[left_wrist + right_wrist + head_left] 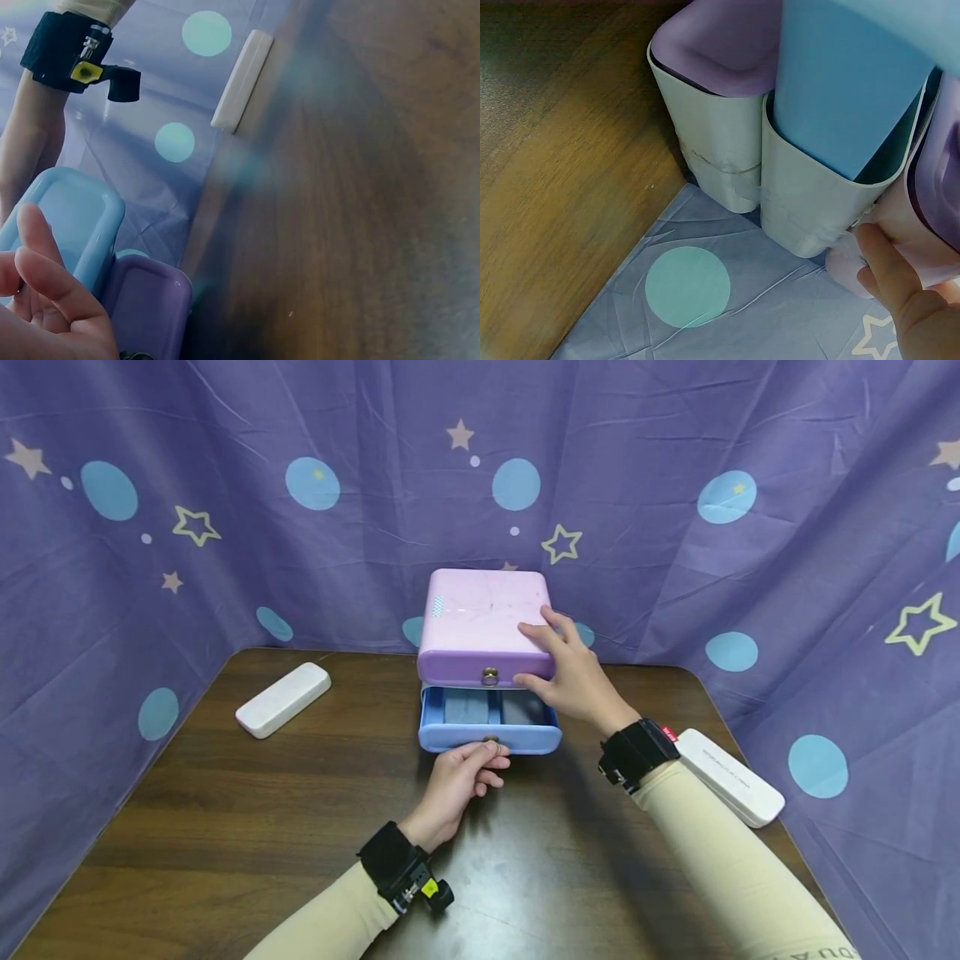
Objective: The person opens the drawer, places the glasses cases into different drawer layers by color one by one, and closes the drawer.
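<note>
A stacked drawer box [487, 610] has a pink top and a purple upper drawer front with a round knob. Below, the blue drawer [525, 740] is pulled out, with a divider inside; what its compartments hold is unclear. A further purple drawer front [150, 307] shows beneath it in the left wrist view. My left hand [457, 781] pinches the blue drawer's knob between thumb and finger. With fingers on the pink top and the thumb at the purple front, my right hand [573, 672] holds the box's right side. The right wrist view shows the blue drawer's side [840, 82].
One white oblong case [283, 700] lies on the wooden table [187, 827] to the left. Another white case [731, 777], with a red tag, lies beside my right wrist. A purple patterned curtain [405, 502] hangs behind and around the table.
</note>
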The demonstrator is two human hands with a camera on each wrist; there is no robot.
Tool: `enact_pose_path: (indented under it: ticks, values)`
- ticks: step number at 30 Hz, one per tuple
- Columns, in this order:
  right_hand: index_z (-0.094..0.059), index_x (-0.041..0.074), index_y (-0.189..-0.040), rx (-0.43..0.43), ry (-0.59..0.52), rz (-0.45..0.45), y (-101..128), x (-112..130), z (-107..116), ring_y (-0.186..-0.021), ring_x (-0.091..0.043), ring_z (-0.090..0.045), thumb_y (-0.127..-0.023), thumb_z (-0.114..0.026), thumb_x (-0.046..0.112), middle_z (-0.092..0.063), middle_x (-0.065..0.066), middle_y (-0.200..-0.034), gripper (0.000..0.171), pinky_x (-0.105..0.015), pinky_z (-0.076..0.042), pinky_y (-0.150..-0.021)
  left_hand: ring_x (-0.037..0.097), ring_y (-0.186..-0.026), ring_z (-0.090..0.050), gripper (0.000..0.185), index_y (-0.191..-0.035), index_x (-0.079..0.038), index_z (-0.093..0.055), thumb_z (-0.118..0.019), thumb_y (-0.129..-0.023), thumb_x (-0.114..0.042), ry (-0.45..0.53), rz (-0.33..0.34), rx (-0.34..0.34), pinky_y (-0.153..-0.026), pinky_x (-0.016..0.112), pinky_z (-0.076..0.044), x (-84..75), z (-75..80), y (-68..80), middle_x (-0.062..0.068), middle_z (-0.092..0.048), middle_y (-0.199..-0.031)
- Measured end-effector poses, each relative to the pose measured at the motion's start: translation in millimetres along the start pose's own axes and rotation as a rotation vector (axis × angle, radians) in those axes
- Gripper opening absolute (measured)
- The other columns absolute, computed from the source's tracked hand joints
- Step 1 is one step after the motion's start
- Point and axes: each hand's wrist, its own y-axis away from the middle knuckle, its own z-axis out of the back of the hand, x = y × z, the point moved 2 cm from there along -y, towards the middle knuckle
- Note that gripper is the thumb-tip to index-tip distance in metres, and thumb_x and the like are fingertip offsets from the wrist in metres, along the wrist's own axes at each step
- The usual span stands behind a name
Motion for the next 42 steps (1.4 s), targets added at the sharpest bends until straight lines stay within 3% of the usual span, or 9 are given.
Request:
enact_pose_path:
  ticks: [11, 18, 25, 35, 42]
  values:
    - [-0.053, 0.017, -0.155, 0.004, -0.005, -0.006, -0.3, 0.7, 0.1, -0.143, -0.052, -0.047, -0.089, -0.09, 0.028, -0.028, -0.021, -0.17, 0.077, -0.066, -0.047, -0.106, 0.007, -0.069, -0.07, 0.033, -0.119, 0.0, -0.077, -0.064, -0.107, -0.028, -0.009, 0.008, -0.02, -0.058, 0.017, -0.045, -6.5, 1.1, -13.9, 0.001, -0.08, -0.096]
    - [-0.053, 0.017, -0.155, 0.006, -0.013, -0.011, -0.4, 0.7, -0.6, -0.144, -0.051, -0.047, -0.09, -0.089, 0.028, -0.028, -0.021, -0.17, 0.076, -0.066, -0.045, -0.108, 0.007, -0.07, -0.071, 0.033, -0.119, -0.002, -0.078, -0.064, -0.107, -0.03, -0.036, 0.023, -0.043, -0.059, 0.017, -0.045, -8.5, 2.2, -21.6, 0.008, -0.08, -0.103]
    - [-0.053, 0.018, -0.155, 0.001, -0.01, -0.012, -0.2, 1.0, -0.6, -0.144, -0.051, -0.047, -0.089, -0.089, 0.028, -0.029, -0.021, -0.169, 0.076, -0.068, -0.044, -0.11, 0.008, -0.071, -0.071, 0.032, -0.119, -0.003, -0.078, -0.064, -0.107, -0.029, -0.03, 0.022, -0.046, -0.06, 0.018, -0.046, -10.6, 3.1, -26.3, 0.003, -0.08, -0.099]
    - [-0.053, 0.017, -0.155, 0.012, -0.013, -0.02, 0.1, 0.0, -1.4, -0.146, -0.051, -0.045, -0.089, -0.09, 0.028, -0.028, -0.02, -0.17, 0.076, -0.067, -0.044, -0.11, 0.008, -0.072, -0.071, 0.034, -0.121, -0.003, -0.078, -0.063, -0.108, -0.03, -0.039, 0.022, -0.049, -0.061, 0.018, -0.047, -11.5, 5.5, -35.5, 0.013, -0.08, -0.109]
    - [-0.053, 0.018, -0.155, 0.012, -0.01, -0.025, -0.6, -0.5, -1.1, -0.144, -0.051, -0.046, -0.089, -0.089, 0.029, -0.028, -0.019, -0.17, 0.076, -0.068, -0.044, -0.109, 0.008, -0.072, -0.071, 0.034, -0.121, -0.004, -0.078, -0.062, -0.108, -0.03, -0.049, 0.021, -0.05, -0.062, 0.019, -0.047, -13.6, 6.0, -40.6, 0.013, -0.08, -0.11]
